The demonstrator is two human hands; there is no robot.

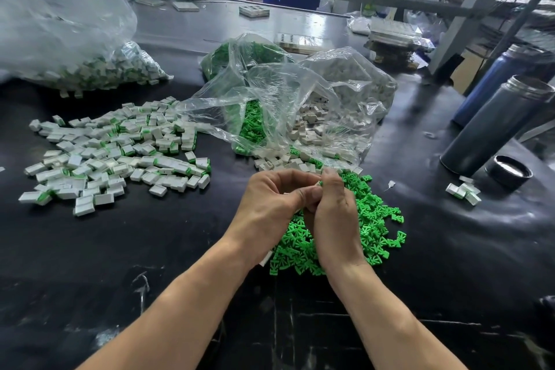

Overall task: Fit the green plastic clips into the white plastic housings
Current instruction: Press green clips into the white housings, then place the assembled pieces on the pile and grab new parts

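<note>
Two bare forearms reach in over the black glossy worktable. The left hand and right hand meet, fingers curled tightly together round a small part; which part cannot be told. Beneath them lies the loose heap of green plastic clips. White plastic housings spill from a clear plastic bag just beyond. Assembled white-and-green pieces spread to the left.

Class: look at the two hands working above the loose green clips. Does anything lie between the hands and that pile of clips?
Nothing visible does. The left hand and right hand meet directly over the pile of green clips, which lies open on the black table. The plastic bags sit behind it, beyond the hands.
</note>
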